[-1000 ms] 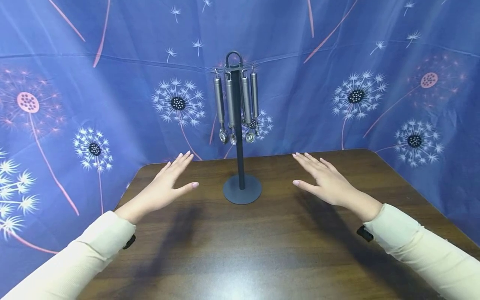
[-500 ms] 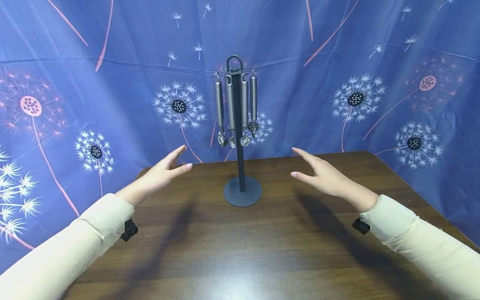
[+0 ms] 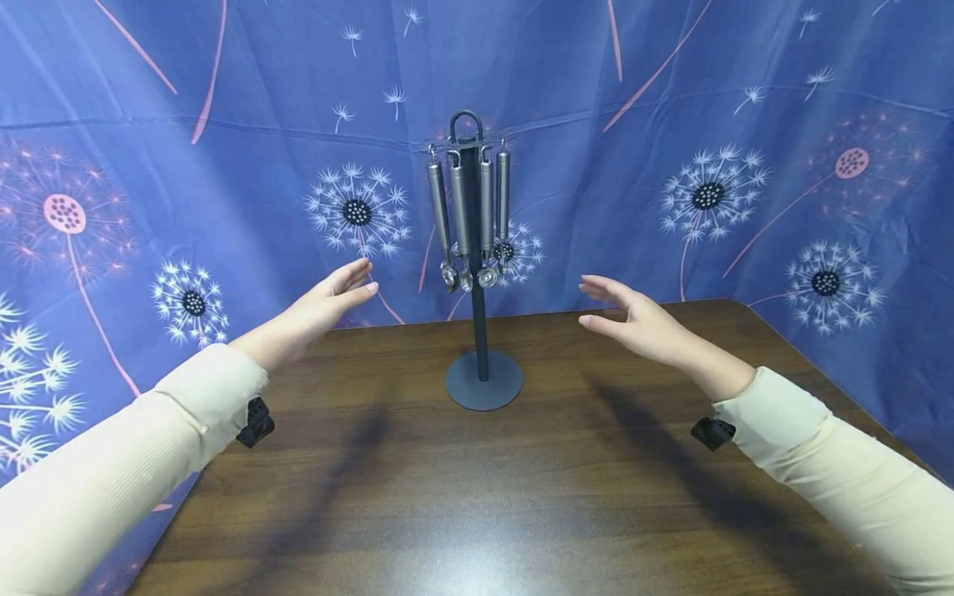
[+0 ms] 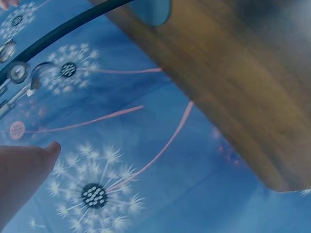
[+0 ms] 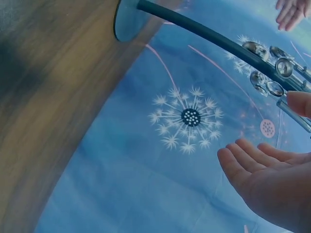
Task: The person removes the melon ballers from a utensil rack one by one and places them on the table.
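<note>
A dark metal stand [image 3: 479,331] with a round base [image 3: 484,396] stands on the wooden table, a loop at its top. Several steel-handled utensils hang from its hooks, among them a scoop-ended one [image 3: 488,276] and a handle [image 3: 440,207] at the left that tilts slightly. My left hand [image 3: 316,310] is raised to the left of the stand, holding nothing, fingers relaxed. On the other side my right hand [image 3: 644,327] is raised too, fingers loosely bent and holding nothing. In the right wrist view the right hand [image 5: 272,179] shows its palm near the hanging utensils [image 5: 274,88].
The brown wooden table [image 3: 477,488] has its far edge just behind the stand. A blue curtain [image 3: 596,215] with a dandelion print hangs close behind and along both sides. Dark wrist cameras [image 3: 257,422] sit under the sleeves.
Both hands have risen, their fingers turning from spread palm-down to more sideways and slightly bent. The hanging utensils have swung a little on the stand.
</note>
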{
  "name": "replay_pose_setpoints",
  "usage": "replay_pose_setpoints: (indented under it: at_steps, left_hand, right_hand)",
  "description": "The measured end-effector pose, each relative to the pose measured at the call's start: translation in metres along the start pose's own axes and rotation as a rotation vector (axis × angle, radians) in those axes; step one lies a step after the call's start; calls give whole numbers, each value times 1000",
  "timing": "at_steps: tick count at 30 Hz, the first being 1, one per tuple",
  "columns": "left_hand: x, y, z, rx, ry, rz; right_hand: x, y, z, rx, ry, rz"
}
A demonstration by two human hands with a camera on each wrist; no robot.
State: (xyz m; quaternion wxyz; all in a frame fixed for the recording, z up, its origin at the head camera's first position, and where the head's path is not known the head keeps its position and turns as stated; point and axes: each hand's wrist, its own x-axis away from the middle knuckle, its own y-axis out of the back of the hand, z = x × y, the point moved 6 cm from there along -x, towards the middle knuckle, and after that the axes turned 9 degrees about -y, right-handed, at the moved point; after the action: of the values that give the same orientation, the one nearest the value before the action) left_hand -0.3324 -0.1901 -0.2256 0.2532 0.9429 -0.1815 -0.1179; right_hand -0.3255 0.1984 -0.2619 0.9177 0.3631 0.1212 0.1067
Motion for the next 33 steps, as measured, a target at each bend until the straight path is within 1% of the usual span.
replay_pose_setpoints:
  at_steps: [3,8,12,17,22,26,30,33]
  left_hand:
    - [-3,5,-10,18,-8,-16]
    - [-10,11,-23,10,-31,-29]
    - [-15,13,-33,16,-59,-28]
    - [-19,14,-43,20,-78,-34]
    - [-25,14,-52,18,-85,-54]
    - [-32,14,-61,-19,-93,-73]
    - [-39,16,-69,-54,-102,-89]
    - [-45,16,-76,-50,-123,-96]
  right_hand:
    - [0,2,4,0,-8,-7]
    - [-1,5,8,-28,-43,-6]
    - [-3,7,8,-45,-75,-16]
    - [-9,11,6,-58,-95,-41]
    - [-12,18,8,-75,-88,-72]
    - [-15,22,12,-106,-77,-97]
    - [-19,23,20,-161,-60,-118]
    - [-22,22,27,-189,-35,-143]
